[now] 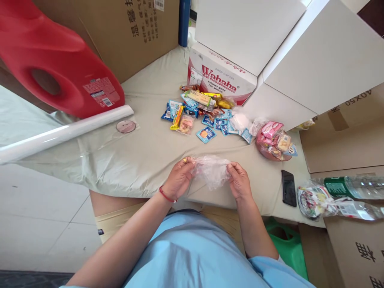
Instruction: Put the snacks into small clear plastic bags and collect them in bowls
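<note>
Between my two hands a clear plastic bag (212, 172) is stretched by its upper edge, above the front of the cloth-covered table (144, 160). My left hand (180, 176) pinches the bag's left corner; a ring and a red bracelet show on that arm. At the right corner, my right hand (239, 179) grips the bag between thumb and fingers. Beyond the bag lies a heap of small wrapped snacks (207, 108), with one blue packet (206, 135) closest to it. To the right stands a bowl (264, 149) filled with more packets.
A red jug (75, 60) and a white roll (66, 134) occupy the left side. Behind the snacks stands a Wahaha water carton (222, 76) under white boxes (240, 32). A phone (289, 188) and plastic bottles (360, 187) lie at right. A green container (288, 244) sits below the table edge.
</note>
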`<state>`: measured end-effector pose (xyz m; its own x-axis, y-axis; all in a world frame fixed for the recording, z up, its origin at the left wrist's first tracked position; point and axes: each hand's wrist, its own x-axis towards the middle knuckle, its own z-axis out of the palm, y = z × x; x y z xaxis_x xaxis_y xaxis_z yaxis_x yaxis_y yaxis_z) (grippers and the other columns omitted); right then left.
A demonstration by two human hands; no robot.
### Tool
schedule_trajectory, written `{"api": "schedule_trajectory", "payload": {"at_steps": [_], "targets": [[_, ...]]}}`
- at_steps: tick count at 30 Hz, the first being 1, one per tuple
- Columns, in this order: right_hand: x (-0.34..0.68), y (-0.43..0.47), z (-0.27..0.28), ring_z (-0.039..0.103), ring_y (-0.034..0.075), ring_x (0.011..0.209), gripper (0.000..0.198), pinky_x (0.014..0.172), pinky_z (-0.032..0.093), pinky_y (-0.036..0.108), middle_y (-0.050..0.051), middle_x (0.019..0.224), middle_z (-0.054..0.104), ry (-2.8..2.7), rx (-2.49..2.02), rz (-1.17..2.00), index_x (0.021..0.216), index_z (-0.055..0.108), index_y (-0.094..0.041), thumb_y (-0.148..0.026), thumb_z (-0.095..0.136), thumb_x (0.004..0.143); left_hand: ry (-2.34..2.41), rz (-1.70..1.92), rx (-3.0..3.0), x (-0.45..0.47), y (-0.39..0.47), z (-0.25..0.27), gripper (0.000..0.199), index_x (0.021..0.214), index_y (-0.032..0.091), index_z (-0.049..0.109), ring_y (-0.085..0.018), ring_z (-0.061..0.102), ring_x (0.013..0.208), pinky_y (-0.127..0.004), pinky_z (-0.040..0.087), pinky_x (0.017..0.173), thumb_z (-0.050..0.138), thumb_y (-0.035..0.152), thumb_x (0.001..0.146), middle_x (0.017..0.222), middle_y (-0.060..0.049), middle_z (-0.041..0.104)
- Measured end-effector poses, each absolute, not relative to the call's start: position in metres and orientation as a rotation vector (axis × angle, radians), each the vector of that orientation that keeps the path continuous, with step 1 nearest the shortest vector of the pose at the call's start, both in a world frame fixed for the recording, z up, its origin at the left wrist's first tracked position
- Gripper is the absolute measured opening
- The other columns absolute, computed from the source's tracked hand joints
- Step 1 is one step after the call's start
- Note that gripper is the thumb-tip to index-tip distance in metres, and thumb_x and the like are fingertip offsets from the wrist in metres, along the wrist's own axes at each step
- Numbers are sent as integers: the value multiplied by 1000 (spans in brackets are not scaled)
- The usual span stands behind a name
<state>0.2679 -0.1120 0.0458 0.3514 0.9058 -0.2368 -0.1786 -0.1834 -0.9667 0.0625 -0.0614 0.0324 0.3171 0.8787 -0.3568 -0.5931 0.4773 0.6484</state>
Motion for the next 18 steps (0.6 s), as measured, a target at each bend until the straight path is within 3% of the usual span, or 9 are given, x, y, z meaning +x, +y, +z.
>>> {"api": "schedule_trajectory", "payload": {"at_steps": [4,10,14,18], "targets": [[279,-114,40,41,11,56,35,52,34,25,-4,70,52,-854,-1526,1075,88,69,-21,-55,75,81,868,1013,495,62,-60,30,45,78,20,57,-8,54,62,-21,45,57,91,44,63,70,6,57],[267,-122,52,59,20,88,26,80,50,36,8,104,63,-1397,-1676,338,110,69,-21,-42,62,95,1023,1018,526,69,-62,28,48,77,19,56,-9,55,62,-21,44,57,91,48,59,70,6,59],[236,-123,57,59,27,106,32,93,50,42,11,110,69,-1786,-1574,422,116,70,-21,-42,68,92,964,1051,584,72,-67,33,46,77,19,57,-10,55,64,-22,46,60,88,52,65,70,5,58],[226,-116,50,61,22,90,19,86,49,38,6,90,71,-1651,-1551,716,94,74,-23,-38,64,95,1014,1091,627,63,-69,30,51,73,20,57,-11,55,67,-24,51,66,85,62,67,69,5,58]]}}
